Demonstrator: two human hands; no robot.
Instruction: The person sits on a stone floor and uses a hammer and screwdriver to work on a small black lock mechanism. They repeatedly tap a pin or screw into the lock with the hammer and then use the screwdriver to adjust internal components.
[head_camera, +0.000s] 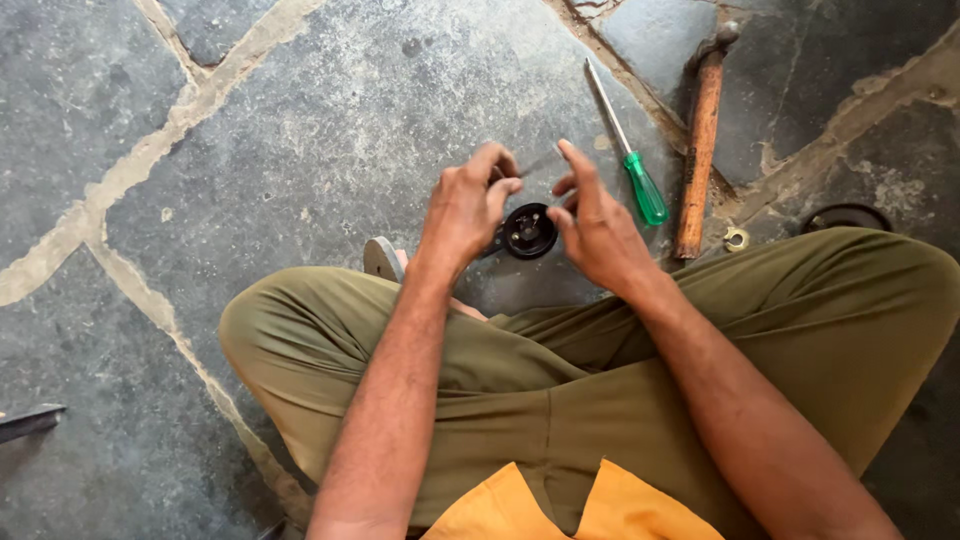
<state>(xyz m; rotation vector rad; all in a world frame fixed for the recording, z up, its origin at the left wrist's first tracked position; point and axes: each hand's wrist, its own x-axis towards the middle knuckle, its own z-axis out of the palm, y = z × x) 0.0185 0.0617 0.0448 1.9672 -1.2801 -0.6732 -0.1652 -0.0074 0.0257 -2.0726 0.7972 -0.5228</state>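
Floor open to left; screwdriver (630, 150) & hammer (700, 140) block right, knees hem near side.
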